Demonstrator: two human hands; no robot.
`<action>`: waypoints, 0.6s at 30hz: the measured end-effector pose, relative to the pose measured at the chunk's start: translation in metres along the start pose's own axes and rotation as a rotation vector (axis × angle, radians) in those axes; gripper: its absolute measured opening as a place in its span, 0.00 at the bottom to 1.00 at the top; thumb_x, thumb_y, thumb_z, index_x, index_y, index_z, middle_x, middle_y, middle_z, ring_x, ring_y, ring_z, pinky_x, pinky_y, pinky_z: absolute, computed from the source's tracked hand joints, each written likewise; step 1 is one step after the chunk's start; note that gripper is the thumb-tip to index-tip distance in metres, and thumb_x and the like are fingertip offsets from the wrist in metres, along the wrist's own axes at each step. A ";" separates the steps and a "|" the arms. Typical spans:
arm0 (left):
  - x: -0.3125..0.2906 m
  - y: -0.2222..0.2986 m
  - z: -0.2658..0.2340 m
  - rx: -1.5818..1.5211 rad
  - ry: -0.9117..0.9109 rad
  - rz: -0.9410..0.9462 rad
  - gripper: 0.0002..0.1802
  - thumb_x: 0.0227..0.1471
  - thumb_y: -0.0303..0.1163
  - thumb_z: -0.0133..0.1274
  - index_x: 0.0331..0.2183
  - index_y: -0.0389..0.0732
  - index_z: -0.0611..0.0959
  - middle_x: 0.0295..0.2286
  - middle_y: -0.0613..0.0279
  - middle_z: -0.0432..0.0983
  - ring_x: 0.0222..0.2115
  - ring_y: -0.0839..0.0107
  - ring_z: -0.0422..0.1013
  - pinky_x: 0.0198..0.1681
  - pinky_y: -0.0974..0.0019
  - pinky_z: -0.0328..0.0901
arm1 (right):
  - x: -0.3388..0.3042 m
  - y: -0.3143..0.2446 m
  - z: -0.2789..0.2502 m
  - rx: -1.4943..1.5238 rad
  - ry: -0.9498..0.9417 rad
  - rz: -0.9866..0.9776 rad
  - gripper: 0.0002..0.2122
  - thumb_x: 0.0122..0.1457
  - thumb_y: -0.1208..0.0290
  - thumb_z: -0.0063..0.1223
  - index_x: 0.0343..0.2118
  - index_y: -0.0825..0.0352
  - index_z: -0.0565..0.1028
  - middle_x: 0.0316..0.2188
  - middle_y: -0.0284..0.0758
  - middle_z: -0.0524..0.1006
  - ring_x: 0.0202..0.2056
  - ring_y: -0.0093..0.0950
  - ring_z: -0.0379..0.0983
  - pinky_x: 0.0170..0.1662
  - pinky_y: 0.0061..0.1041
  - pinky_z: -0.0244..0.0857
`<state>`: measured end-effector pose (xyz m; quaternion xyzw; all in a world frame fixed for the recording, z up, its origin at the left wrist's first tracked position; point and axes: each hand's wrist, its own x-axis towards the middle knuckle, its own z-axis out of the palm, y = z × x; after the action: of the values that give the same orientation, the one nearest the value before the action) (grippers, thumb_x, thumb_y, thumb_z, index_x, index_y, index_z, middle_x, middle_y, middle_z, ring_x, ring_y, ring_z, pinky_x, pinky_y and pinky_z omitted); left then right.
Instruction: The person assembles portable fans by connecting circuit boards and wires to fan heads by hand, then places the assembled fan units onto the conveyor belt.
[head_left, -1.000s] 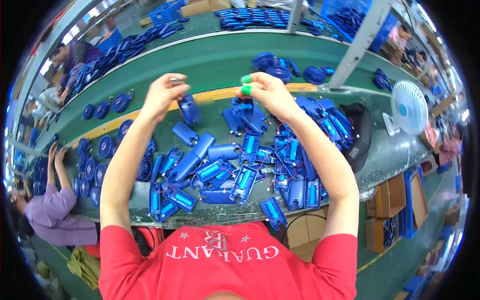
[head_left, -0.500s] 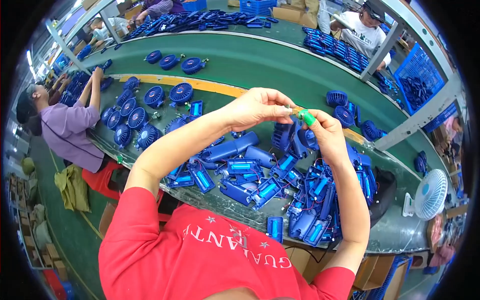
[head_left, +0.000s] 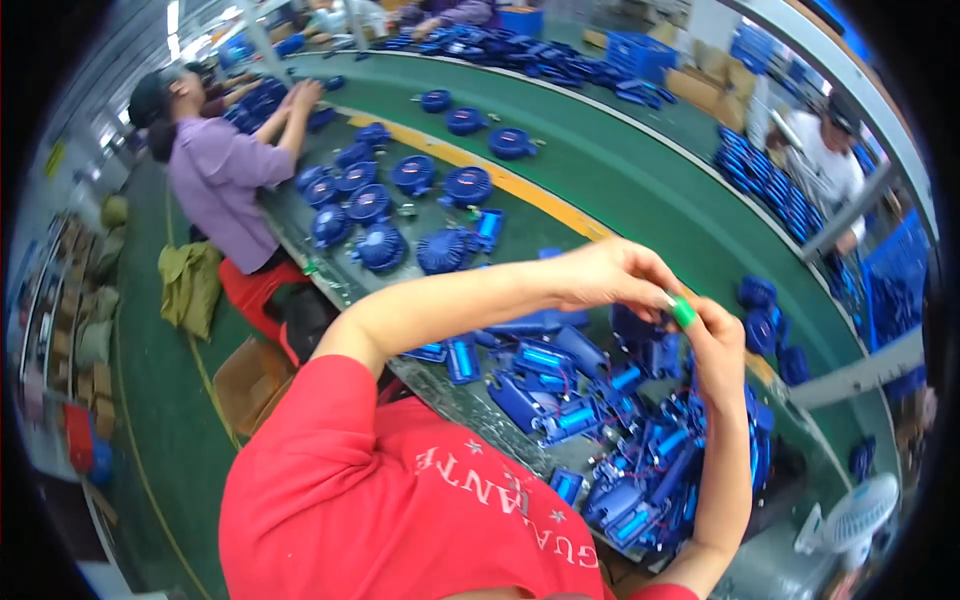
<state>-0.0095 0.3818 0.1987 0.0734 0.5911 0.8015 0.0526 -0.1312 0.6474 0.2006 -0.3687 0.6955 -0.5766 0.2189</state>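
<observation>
Both my hands are raised over the bench, fingertips nearly meeting. My left hand [head_left: 618,274] pinches at something tiny, too small and blurred to name. My right hand [head_left: 718,345] is closed at the same spot, and a green wrap [head_left: 683,311] covers its thumb tip. Below them lies a heap of blue handle shells [head_left: 650,470] with bright blue cylindrical batteries and thin wires. One more shell with a battery [head_left: 566,486] lies at the bench's near edge. Round blue fan heads [head_left: 380,246] stand in a cluster to the left.
A green conveyor belt [head_left: 600,190] with a yellow edge strip runs beyond the bench. At left, a person in a purple top [head_left: 225,170] handles blue parts. A white desk fan [head_left: 862,515] stands at right, near a metal frame post [head_left: 860,375]. A cardboard box [head_left: 250,385] is on the floor.
The view has swung, so the bench, belt and people sit further right in the picture. My hands stay together at the fingertips.
</observation>
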 end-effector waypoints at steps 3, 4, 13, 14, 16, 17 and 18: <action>-0.016 -0.003 -0.005 -0.060 0.070 -0.017 0.19 0.78 0.30 0.71 0.62 0.33 0.88 0.51 0.52 0.94 0.48 0.64 0.92 0.56 0.61 0.87 | -0.007 -0.018 0.011 -0.263 0.062 -0.074 0.07 0.79 0.74 0.70 0.48 0.73 0.89 0.36 0.28 0.86 0.40 0.19 0.80 0.44 0.24 0.72; -0.023 -0.002 -0.006 -0.119 0.069 -0.029 0.19 0.77 0.31 0.72 0.61 0.32 0.87 0.51 0.51 0.94 0.49 0.63 0.93 0.56 0.61 0.88 | -0.004 -0.016 0.013 -0.262 0.042 -0.085 0.07 0.79 0.74 0.70 0.48 0.73 0.89 0.36 0.28 0.86 0.40 0.19 0.80 0.44 0.24 0.72; -0.062 0.011 -0.002 -0.136 0.111 0.032 0.19 0.76 0.30 0.73 0.59 0.32 0.87 0.50 0.52 0.93 0.48 0.63 0.92 0.56 0.62 0.88 | -0.001 -0.031 0.047 -0.119 0.028 -0.127 0.03 0.78 0.78 0.71 0.47 0.72 0.88 0.37 0.25 0.83 0.40 0.15 0.76 0.43 0.21 0.68; -0.064 0.010 -0.004 -0.131 0.097 0.040 0.19 0.76 0.30 0.73 0.59 0.32 0.87 0.50 0.51 0.93 0.48 0.62 0.92 0.56 0.61 0.88 | -0.001 -0.031 0.050 -0.102 0.034 -0.129 0.03 0.78 0.78 0.71 0.47 0.72 0.88 0.37 0.24 0.83 0.40 0.15 0.76 0.43 0.20 0.68; -0.067 0.012 -0.010 -0.129 0.078 0.048 0.18 0.77 0.30 0.73 0.59 0.31 0.87 0.50 0.51 0.93 0.48 0.62 0.92 0.56 0.60 0.88 | 0.002 -0.031 0.055 -0.064 0.047 -0.135 0.02 0.78 0.79 0.71 0.47 0.72 0.88 0.37 0.24 0.82 0.40 0.14 0.75 0.43 0.20 0.67; -0.068 0.012 -0.013 -0.151 0.066 0.056 0.18 0.77 0.29 0.72 0.59 0.31 0.87 0.50 0.50 0.93 0.48 0.62 0.93 0.57 0.60 0.88 | 0.003 -0.031 0.056 -0.046 0.054 -0.136 0.02 0.78 0.79 0.71 0.47 0.71 0.88 0.38 0.23 0.82 0.40 0.14 0.75 0.43 0.19 0.66; -0.069 0.012 -0.016 -0.174 0.055 0.065 0.18 0.77 0.29 0.72 0.60 0.31 0.87 0.50 0.50 0.93 0.48 0.62 0.93 0.57 0.60 0.88 | 0.006 -0.031 0.058 -0.027 0.059 -0.137 0.02 0.78 0.80 0.71 0.46 0.71 0.87 0.38 0.23 0.81 0.40 0.13 0.74 0.43 0.19 0.66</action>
<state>0.0559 0.3513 0.2017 0.0655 0.5179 0.8528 0.0164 -0.0842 0.6036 0.2176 -0.4011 0.6826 -0.5912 0.1535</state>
